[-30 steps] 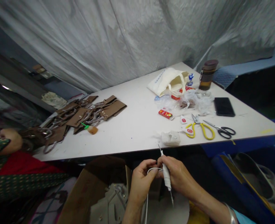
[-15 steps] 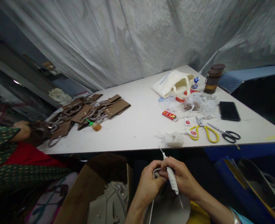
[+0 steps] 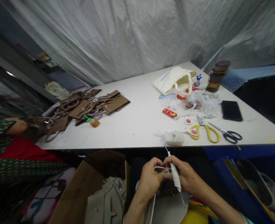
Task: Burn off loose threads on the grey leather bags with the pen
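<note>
My two hands meet low in front of the table's near edge. My right hand (image 3: 187, 177) grips a slim white pen-shaped tool (image 3: 175, 175) with a thin tip pointing up. Fingers of my left hand (image 3: 150, 181) pinch a thin white strap or cord (image 3: 160, 168) that loops between both hands and runs down over a pale grey piece (image 3: 168, 208) on my lap. Both hands are closed.
The white table (image 3: 137, 124) holds a heap of brown leather pieces with metal rings (image 3: 86, 107), yellow scissors (image 3: 206, 130), black scissors (image 3: 228, 134), a phone (image 3: 231, 110), a cloth bag (image 3: 176, 81) and a bottle (image 3: 218, 76). An open cardboard box (image 3: 92, 189) sits lower left. Another person's arm (image 3: 13, 126) reaches in from the left.
My hands have shifted slightly right and the tool has tilted a little; the white loop now lies flatter between my fingers. The view has drifted.
</note>
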Action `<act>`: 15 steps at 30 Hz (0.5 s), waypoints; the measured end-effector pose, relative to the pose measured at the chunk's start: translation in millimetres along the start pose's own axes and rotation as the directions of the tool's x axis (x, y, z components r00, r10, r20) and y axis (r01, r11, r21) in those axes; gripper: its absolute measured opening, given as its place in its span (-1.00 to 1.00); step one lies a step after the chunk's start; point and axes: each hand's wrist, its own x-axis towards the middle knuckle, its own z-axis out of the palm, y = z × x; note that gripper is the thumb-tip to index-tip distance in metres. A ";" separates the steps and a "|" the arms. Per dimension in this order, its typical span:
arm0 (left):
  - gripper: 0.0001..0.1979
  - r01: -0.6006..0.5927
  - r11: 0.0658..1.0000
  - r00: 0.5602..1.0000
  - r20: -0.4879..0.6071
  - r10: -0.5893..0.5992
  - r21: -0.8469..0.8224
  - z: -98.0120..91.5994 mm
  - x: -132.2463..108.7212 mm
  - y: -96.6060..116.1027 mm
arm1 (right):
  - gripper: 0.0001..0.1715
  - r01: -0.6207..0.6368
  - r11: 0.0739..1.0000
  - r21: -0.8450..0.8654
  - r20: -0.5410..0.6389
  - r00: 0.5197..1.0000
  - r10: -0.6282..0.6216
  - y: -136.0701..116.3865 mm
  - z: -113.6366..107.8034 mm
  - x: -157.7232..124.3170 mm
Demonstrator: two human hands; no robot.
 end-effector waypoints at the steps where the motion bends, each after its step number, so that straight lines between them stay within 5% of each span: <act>1: -0.80 0.002 1.000 1.000 -0.002 -0.002 0.015 0.1 0.7 0.1 | -0.79 -0.011 1.000 -0.010 -0.005 1.000 0.011 -0.3 -0.7 -0.6; 15: -0.85 0.042 0.995 0.999 -0.033 -0.040 0.089 0.2 2.6 2.3 | -0.72 -0.145 0.980 0.138 -0.121 0.979 0.162 -1.5 -0.3 -0.9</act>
